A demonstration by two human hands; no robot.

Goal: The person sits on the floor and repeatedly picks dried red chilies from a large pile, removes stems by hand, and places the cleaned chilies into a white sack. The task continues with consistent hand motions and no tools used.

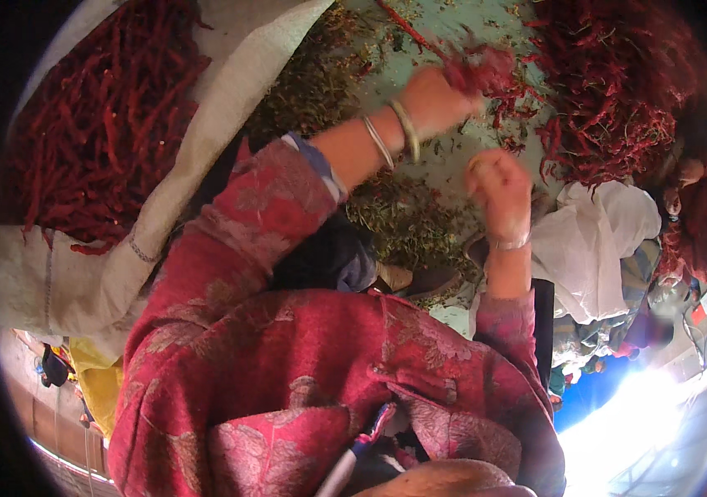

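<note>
My left hand [438, 103], with two bangles at the wrist, is closed at the bunch of dried red chillies [486, 70], which is blurred by motion. Close by on the right, my right hand [500, 184] has its fingers curled; blur hides whatever may be in them. Both hands are raised over a pale floor [411, 74] strewn with chilli bits. At the upper right lies a large heap of dried red chillies with stalks [606, 83]. On the left, a white woven sack [229, 108] holds many long red chillies [113, 116].
Stalks and debris [312, 74] are piled between the sack and my left arm, with more debris [407, 211] below my hands. A shoe [432, 283] shows near my lap. White cloth [593, 248] lies at the right, and another person's arm [693, 178] is beyond it.
</note>
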